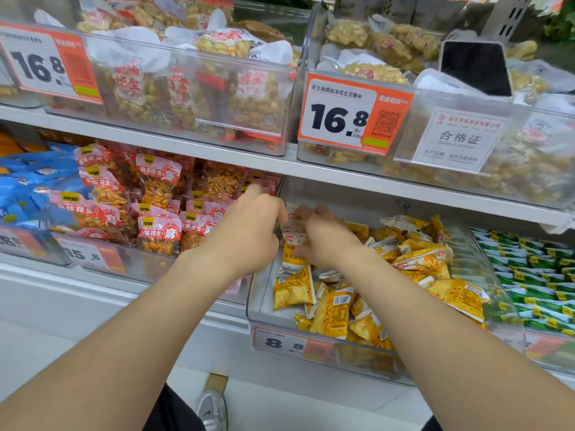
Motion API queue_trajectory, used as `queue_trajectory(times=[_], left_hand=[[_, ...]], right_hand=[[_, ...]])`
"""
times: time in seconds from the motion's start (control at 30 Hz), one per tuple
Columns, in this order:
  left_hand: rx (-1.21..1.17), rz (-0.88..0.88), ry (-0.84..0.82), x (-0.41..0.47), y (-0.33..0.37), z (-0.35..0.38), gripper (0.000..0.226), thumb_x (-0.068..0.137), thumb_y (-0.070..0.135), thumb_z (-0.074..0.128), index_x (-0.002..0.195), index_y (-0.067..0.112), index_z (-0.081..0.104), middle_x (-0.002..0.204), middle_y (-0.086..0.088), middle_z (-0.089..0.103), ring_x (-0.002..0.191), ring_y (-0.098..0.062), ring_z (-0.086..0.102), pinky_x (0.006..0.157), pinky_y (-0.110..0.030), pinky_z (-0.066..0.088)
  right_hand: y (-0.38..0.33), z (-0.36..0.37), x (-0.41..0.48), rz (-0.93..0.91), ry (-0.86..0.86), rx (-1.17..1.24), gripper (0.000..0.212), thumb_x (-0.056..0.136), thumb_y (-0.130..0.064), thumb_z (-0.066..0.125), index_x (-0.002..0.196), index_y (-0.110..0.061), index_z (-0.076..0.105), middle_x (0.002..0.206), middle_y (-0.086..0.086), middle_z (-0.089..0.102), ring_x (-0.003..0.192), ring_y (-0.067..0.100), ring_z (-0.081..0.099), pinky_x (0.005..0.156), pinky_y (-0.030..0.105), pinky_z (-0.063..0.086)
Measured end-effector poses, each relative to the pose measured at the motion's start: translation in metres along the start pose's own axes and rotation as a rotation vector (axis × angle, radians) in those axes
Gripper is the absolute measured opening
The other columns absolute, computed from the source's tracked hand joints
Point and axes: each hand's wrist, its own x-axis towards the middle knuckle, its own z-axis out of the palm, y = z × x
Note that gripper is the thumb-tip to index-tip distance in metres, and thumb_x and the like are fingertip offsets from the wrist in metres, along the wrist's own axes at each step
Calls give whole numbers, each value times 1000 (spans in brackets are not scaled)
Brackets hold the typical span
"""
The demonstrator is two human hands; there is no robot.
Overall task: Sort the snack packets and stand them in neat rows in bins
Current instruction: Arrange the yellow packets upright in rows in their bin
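Standing packets: small stack at the far-left end of the clear bin, upright, long axis vertical, top seams up, printed faces towards the near side. Left hand on the stack's left side, fingers curled onto the top edges. Right hand on its right side, fingers curled and pinching the tops. The stack was gripped between the two hands.

Loose yellow packets: heaped flat across the rest of the same bin, long axes at mixed headings, some barcode side up.

The bin sat on the lower white shelf of a shop rack, with an orange price tag on its near wall. To the left were red peanut packets and blue packets; to the right, green packets in rows. The upper shelf carried transparent bins of peanut bags.

Packets were glossy crinkled film, rectangular; bin walls were clear rigid plastic.
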Motion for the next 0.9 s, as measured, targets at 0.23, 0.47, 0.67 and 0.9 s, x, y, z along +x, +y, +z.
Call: queue_trajectory(times=[0.23, 0.47, 0.67, 0.9], left_hand=[[26, 6, -16, 4, -1, 1, 42, 88, 2, 69, 125, 22, 69, 127, -5, 44, 116, -30, 57, 99, -35, 48], [13, 3, -28, 5, 2, 1, 44, 84, -1, 67, 122, 21, 70, 123, -5, 44, 112, -29, 59, 99, -40, 53], [-6, 2, -20, 7, 1, 4, 43, 83, -3, 67, 116, 23, 72, 119, -4, 42, 106, -31, 60, 97, -45, 54], [9, 17, -19, 7, -1, 3, 43, 84, -2, 69, 118, 25, 72, 118, -2, 42, 108, -29, 59, 96, -40, 53]], right_hand=[[11, -5, -4, -91, -100, -113, 63, 86, -57, 75, 133, -23, 51, 135, 5, 59, 129, 32, 51, 108, 48, 33], [8, -4, 1, -72, -143, -84, 90, 74, -63, 85, 145, -20, 52, 141, 7, 59, 134, 33, 52, 112, 46, 40], [-5, 3, 14, 8, -95, 60, 80, 79, -41, 89, 140, -14, 46, 133, 15, 58, 122, 37, 59, 97, 48, 55], [-6, 2, 9, 35, 131, -82, 87, 68, -50, 94, 137, -19, 52, 128, 11, 59, 117, 36, 61, 90, 43, 51]])
